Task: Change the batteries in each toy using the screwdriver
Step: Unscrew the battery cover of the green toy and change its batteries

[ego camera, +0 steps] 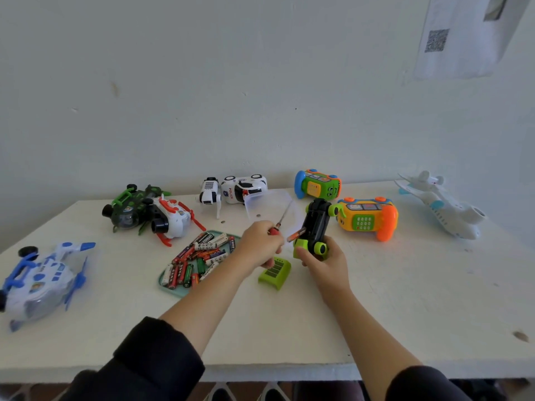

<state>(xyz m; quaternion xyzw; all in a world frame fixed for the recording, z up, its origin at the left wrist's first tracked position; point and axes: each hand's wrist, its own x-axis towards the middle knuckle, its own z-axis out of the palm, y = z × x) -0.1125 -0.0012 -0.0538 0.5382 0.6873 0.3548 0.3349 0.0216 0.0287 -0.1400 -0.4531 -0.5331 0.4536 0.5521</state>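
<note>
Left hand (260,244) is curled round the red handle of the screwdriver (279,224), shaft pointing up and away toward the back edge of the bench (405,299); its fingers also appear to pinch a battery (296,235) at the toy's side, blurred. Right hand (321,260) grips the black-and-green toy car (314,230) by its lower end, underside toward the camera, tilted up off the bench near the middle. The car's green battery cover (275,272) lies on the bench just below both hands, so the compartment is judged open and a cell swap in hand. Handling: the car looks like light, stiff moulded plastic with free-rolling wheels — best held round the body, not the wheels, which would slip. The battery is small, smooth and round, likely to roll; pinch it mid-length. The screwdriver is thin-shafted; keep the grip on the handle. The teal tray (170,285) of loose batteries sits left of the hands, toward the front edge. Legible writing: "POLICE" on the white police car (244,188) at the back edge; battery labels are too small to read with confidence.
</note>
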